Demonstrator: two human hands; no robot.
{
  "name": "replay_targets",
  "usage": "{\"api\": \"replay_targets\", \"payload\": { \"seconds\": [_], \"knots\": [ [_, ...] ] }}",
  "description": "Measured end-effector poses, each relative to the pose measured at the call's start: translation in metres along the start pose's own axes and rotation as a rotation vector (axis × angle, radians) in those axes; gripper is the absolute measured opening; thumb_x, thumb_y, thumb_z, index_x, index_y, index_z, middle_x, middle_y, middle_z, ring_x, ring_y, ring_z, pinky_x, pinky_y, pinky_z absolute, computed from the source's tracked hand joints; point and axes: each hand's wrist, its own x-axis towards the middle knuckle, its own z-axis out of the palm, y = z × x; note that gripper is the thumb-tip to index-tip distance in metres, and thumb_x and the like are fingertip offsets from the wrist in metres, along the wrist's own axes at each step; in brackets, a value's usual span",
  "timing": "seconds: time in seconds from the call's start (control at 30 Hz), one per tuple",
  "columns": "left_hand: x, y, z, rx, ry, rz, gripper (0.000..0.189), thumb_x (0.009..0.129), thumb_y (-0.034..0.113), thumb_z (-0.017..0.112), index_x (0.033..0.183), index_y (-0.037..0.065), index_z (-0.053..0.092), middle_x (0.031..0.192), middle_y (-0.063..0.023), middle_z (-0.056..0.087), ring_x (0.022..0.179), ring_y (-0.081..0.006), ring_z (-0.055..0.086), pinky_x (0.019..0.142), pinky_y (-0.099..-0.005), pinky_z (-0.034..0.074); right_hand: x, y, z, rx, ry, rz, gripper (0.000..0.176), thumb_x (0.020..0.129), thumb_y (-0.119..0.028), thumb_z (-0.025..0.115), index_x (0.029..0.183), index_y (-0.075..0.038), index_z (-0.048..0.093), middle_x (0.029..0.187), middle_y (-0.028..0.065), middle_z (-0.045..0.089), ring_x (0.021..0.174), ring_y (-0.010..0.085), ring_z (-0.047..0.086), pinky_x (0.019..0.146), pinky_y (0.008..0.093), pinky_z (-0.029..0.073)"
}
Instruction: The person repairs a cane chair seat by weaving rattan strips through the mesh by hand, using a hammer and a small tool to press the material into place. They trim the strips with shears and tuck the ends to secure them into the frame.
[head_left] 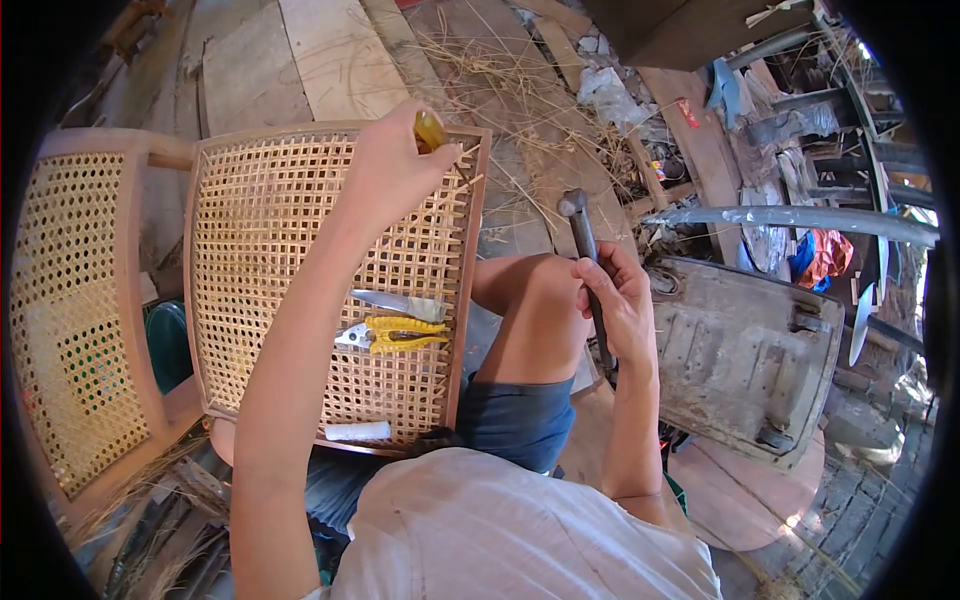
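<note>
My left hand is closed around a yellow-handled tool at the top right corner of the woven cane seat. The tool's lower end is mostly hidden by my fingers. In my right hand is a hammer, gripped partway along its dark handle, head up, beside my bare knee. On the cane lie a knife, yellow-handled cutters and a white cylinder-shaped piece. Short cane ends stick out along the seat frame's right edge.
The chair's cane backrest stands at left. Loose cane strips litter the wooden boards ahead. At right are a worn grey plastic lid-like panel, a round pinkish board, a long metal pipe and scattered plastic scraps.
</note>
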Motion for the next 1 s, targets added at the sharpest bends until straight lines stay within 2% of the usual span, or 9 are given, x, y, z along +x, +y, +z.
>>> {"api": "replay_targets", "payload": {
  "seconds": [0.1, 0.17, 0.27, 0.37, 0.67, 0.77, 1.0],
  "knots": [
    [0.004, 0.0, 0.008, 0.004, 0.031, -0.001, 0.032, 0.09, 0.019, 0.078, 0.108, -0.001, 0.062, 0.089, -0.0159, 0.073, 0.081, -0.0247, 0.072, 0.072, -0.0368, 0.055, 0.0, 0.001, -0.001, -0.022, 0.0, -0.007, 0.024, 0.099, -0.018, 0.07, 0.112, 0.001, 0.064, 0.074, -0.0011, 0.06, 0.06, 0.004, 0.055, 0.053, 0.0209, 0.043],
    [0.004, -0.002, 0.013, 0.043, 0.038, 0.107, 0.031, 0.091, 0.02, 0.078, 0.107, -0.001, 0.06, 0.087, -0.0182, 0.072, 0.078, -0.0297, 0.072, 0.072, -0.04, 0.055, -0.001, 0.001, -0.002, -0.03, -0.004, -0.006, 0.024, 0.099, -0.017, 0.07, 0.112, 0.002, 0.064, 0.074, -0.0009, 0.06, 0.06, 0.004, 0.055, 0.054, 0.021, 0.043],
    [0.004, -0.002, 0.019, 0.087, 0.062, 0.164, 0.029, 0.093, 0.019, 0.076, 0.106, 0.0, 0.058, 0.084, -0.019, 0.072, 0.077, -0.0319, 0.071, 0.072, -0.0407, 0.055, 0.001, -0.004, 0.0, -0.028, 0.006, -0.022, 0.025, 0.1, -0.018, 0.07, 0.113, 0.002, 0.064, 0.073, -0.0008, 0.06, 0.06, 0.004, 0.054, 0.054, 0.0212, 0.042],
    [0.0, 0.015, 0.01, 0.018, 0.076, 0.117, 0.028, 0.093, 0.018, 0.075, 0.104, 0.0, 0.056, 0.082, -0.0195, 0.072, 0.076, -0.0332, 0.072, 0.072, -0.041, 0.055, 0.002, -0.007, 0.0, -0.06, 0.02, -0.044, 0.026, 0.1, -0.018, 0.07, 0.115, 0.002, 0.064, 0.073, -0.0007, 0.059, 0.061, 0.0041, 0.053, 0.055, 0.0215, 0.042],
    [0.002, -0.004, 0.018, 0.001, 0.023, 0.26, 0.028, 0.092, 0.016, 0.076, 0.109, 0.002, 0.058, 0.085, -0.018, 0.071, 0.075, -0.0339, 0.071, 0.071, -0.0409, 0.055, 0.01, -0.021, 0.008, -0.147, 0.01, -0.092, 0.025, 0.099, -0.017, 0.07, 0.115, 0.001, 0.064, 0.075, -0.001, 0.06, 0.064, 0.0047, 0.054, 0.058, 0.0226, 0.043],
    [0.001, 0.001, 0.014, 0.007, -0.02, 0.29, 0.029, 0.092, 0.015, 0.077, 0.112, 0.003, 0.059, 0.086, -0.0177, 0.072, 0.076, -0.0332, 0.071, 0.071, -0.0405, 0.055, 0.014, -0.034, 0.015, -0.201, 0.01, -0.202, 0.024, 0.099, -0.015, 0.07, 0.115, 0.001, 0.064, 0.078, -0.0007, 0.061, 0.066, 0.0048, 0.055, 0.06, 0.0232, 0.044],
    [0.003, -0.008, 0.016, -0.007, 0.012, 0.272, 0.029, 0.092, 0.013, 0.076, 0.112, 0.002, 0.059, 0.086, -0.0178, 0.072, 0.076, -0.0322, 0.071, 0.072, -0.0408, 0.056, 0.018, -0.047, 0.018, -0.263, -0.002, -0.266, 0.023, 0.098, -0.012, 0.07, 0.115, 0.001, 0.063, 0.084, 0.0012, 0.065, 0.073, 0.0065, 0.057, 0.065, 0.025, 0.047]
  ]
}}
